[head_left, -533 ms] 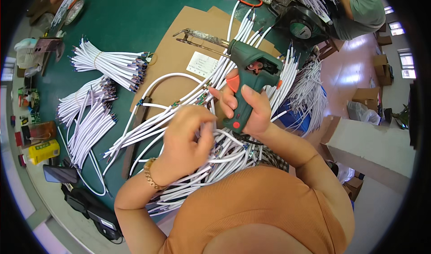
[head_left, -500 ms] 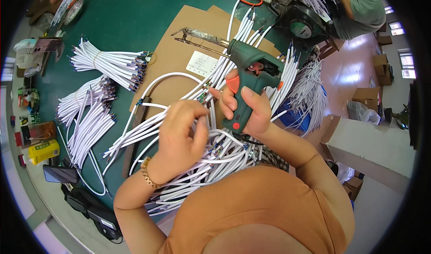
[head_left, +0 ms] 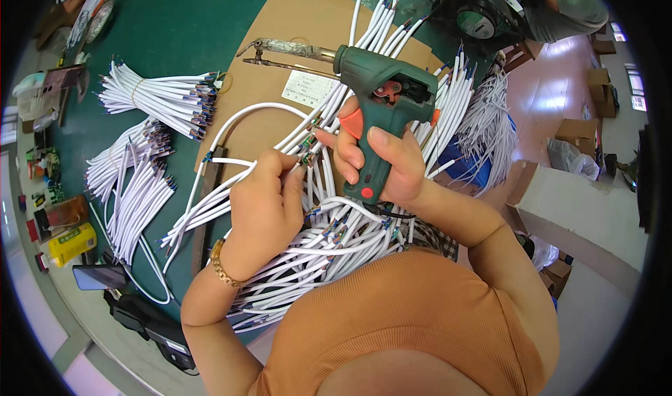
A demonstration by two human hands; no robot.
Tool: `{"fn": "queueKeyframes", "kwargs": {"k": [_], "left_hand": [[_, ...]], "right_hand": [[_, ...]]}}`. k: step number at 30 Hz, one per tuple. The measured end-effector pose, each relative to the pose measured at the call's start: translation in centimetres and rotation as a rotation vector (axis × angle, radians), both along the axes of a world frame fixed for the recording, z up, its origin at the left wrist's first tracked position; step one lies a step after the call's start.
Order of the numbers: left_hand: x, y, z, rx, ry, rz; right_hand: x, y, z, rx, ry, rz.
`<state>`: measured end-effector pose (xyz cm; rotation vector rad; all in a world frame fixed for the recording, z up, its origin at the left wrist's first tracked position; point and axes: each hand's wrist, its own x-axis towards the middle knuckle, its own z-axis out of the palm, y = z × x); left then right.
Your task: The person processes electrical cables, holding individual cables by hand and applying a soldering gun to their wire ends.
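Observation:
My right hand [head_left: 395,165] is wrapped round the grip of a green soldering gun [head_left: 385,71] with an orange trigger. Its long metal tip and thin feed tube point left over a brown cardboard sheet [head_left: 259,85]. Beside the grip, my left hand [head_left: 264,203] pinches at the stripped end of a white cable [head_left: 306,143], where small coloured wires show; its fingertips partly hide what they grip. Loose white cables [head_left: 301,284] heap up under both hands and against my body. Further white cables [head_left: 378,36] run across the cardboard beneath the gun.
Tied bundles of white cables [head_left: 157,102] lie on the green table [head_left: 175,18] at left. A dark bar [head_left: 206,214] stands beside my left hand. At left are a yellow bottle [head_left: 72,244] and a phone [head_left: 99,277]. A black fan-like machine [head_left: 476,22] and another person [head_left: 570,11] are at far right.
My left hand has moved up slightly and its fingers have closed on the cable end. The soldering gun has shifted a little to the left, with its tip slightly higher.

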<state>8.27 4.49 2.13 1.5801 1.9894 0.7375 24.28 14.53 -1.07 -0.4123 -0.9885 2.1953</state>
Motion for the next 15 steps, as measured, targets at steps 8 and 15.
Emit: {"fn": "queueKeyframes", "kwargs": {"k": [8, 15], "left_hand": [[-1.2, 0.6, -0.6, -0.098, -0.688, 0.151], [-1.2, 1.6, -0.1, -0.124, -0.21, 0.017]], "right_hand": [[-0.1, 0.2, -0.2, -0.04, 0.007, -0.007], [-0.3, 0.3, -0.7, -0.084, 0.118, -0.045]]}}
